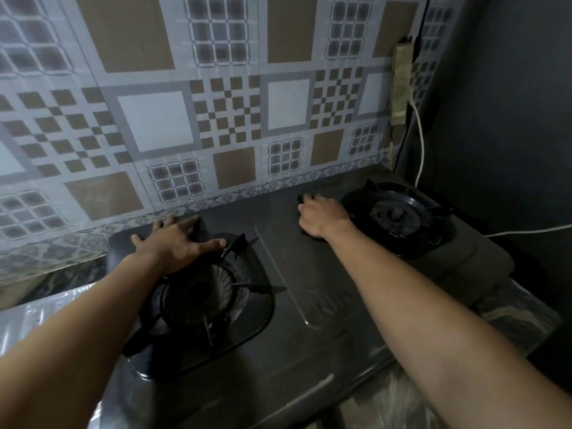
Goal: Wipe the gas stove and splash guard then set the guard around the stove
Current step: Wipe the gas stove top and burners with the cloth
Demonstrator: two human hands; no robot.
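A dark two-burner gas stove (309,305) sits on a marbled counter. My left hand (176,246) lies flat with its fingers spread on the stove's back left corner, just behind the left burner (198,295). My right hand (322,216) presses down on the stove's back middle, left of the right burner (396,215). A dark cloth (301,198) peeks out at its fingertips and under the palm. A tile-patterned panel (216,119), which looks like the splash guard, stands upright right behind the stove.
A shiny silver sheet (40,317) lies at the left of the stove. A power strip (402,82) hangs at the panel's right edge, with a white cable (421,144) running down behind the right burner. A dark wall (510,119) closes the right side.
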